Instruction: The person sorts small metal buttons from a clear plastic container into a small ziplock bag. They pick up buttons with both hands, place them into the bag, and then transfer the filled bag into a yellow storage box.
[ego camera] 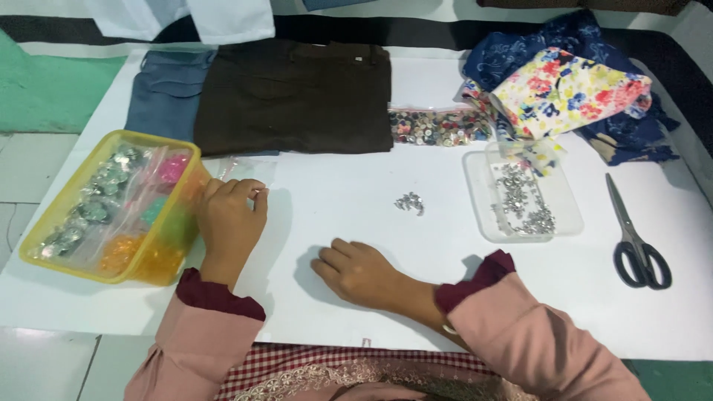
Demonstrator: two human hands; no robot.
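My left hand (pixel 230 219) rests on the white table beside the yellow plastic box (pixel 56 204), its fingers curled and pinched together at the tips; whether anything small sits between them I cannot tell. My right hand (pixel 360 271) lies palm down on the table near the front edge, fingers loosely bent, holding nothing. A small heap of silver metal bits (pixel 410 202) lies on the table beyond my right hand. A thin clear plastic bag (pixel 238 167) lies just past my left hand.
The yellow box holds bags of beads and buttons. A clear tray (pixel 483 215) with silver fasteners stands to the right, black scissors (pixel 639 245) farther right. Folded brown trousers (pixel 297 96), blue cloth (pixel 163 89), a bag of buttons (pixel 438 126) and flowered fabrics (pixel 572 89) lie behind.
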